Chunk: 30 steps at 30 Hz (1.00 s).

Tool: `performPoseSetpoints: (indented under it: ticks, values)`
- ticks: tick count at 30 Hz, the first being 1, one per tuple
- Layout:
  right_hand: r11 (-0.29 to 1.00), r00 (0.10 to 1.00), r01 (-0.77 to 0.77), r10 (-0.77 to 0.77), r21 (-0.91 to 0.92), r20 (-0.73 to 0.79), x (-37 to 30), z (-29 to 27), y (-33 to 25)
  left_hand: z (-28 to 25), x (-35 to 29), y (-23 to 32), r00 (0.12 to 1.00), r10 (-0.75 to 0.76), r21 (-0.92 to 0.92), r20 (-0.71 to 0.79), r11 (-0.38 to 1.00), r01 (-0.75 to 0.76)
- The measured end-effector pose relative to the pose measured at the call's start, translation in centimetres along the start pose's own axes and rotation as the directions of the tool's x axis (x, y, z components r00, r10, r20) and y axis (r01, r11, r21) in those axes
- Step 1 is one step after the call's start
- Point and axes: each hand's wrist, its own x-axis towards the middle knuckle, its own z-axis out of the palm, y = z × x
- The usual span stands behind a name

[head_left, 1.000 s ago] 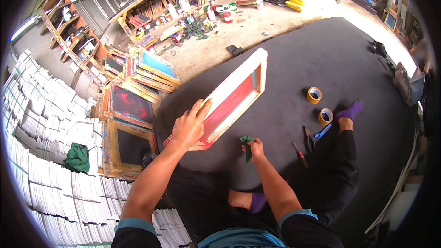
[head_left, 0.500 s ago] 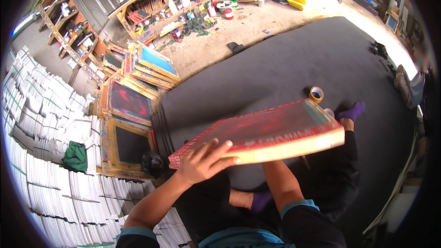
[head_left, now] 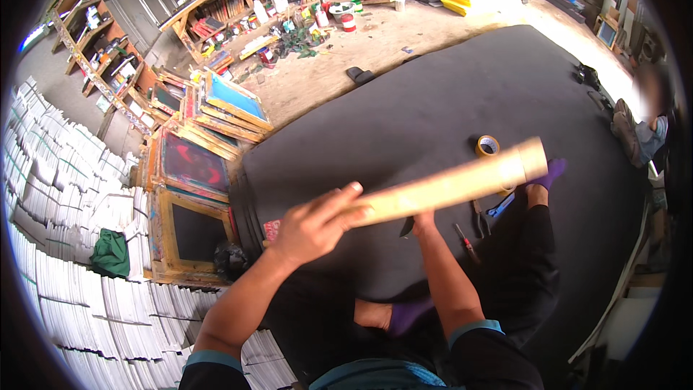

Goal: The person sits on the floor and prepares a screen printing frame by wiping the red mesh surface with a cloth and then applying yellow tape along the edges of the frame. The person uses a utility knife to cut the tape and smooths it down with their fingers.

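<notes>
A wooden-edged screen printing frame (head_left: 447,182) is held up in front of me, turned so that its pale side bar faces me and its mesh is hidden. My left hand (head_left: 312,225) is closed round its left end, fingers lying over the top edge. Below the bar's middle is my right hand (head_left: 425,224), its fingers hidden behind the frame. A small dark shape (head_left: 408,227) shows beside that hand; I cannot make out what it is. Under the frame's right part, pliers (head_left: 481,218), a red-handled tool (head_left: 468,243) and a blue tool (head_left: 500,206) lie on the dark mat (head_left: 346,148).
A yellow tape roll (head_left: 479,150) sits beyond the frame. Stacked screen frames (head_left: 195,162) stand at the left, above bundled white sheets (head_left: 86,303). A black bag (head_left: 231,260) and green cloth (head_left: 110,253) are nearby. Another person's shoe (head_left: 625,133) is at the far right.
The frame has tipped from showing its red-edged mesh to showing only its side bar, and its right end has risen. The pliers and other tools beneath it have come into sight.
</notes>
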Motion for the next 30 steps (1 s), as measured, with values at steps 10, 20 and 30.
performPoseSetpoints:
  ticks: [10,20,30]
  values:
    - [0.570,0.928,0.183,-0.370,-0.801,-0.051,2.7,-6.0,-9.6,10.4,-6.7,-6.4,0.705,-0.710,-0.686,-0.006,0.516,0.513]
    - [0.130,0.985,-0.008,-0.172,-0.992,-0.030,5.9,-9.7,-6.8,21.4,-13.2,-7.5,0.353,-0.758,-0.699,0.549,-0.184,0.692]
    - [0.124,0.919,0.384,-0.147,-0.915,0.366,0.6,-5.4,-3.5,28.0,-21.6,-7.7,0.336,-0.841,-0.107,0.424,0.322,0.941]
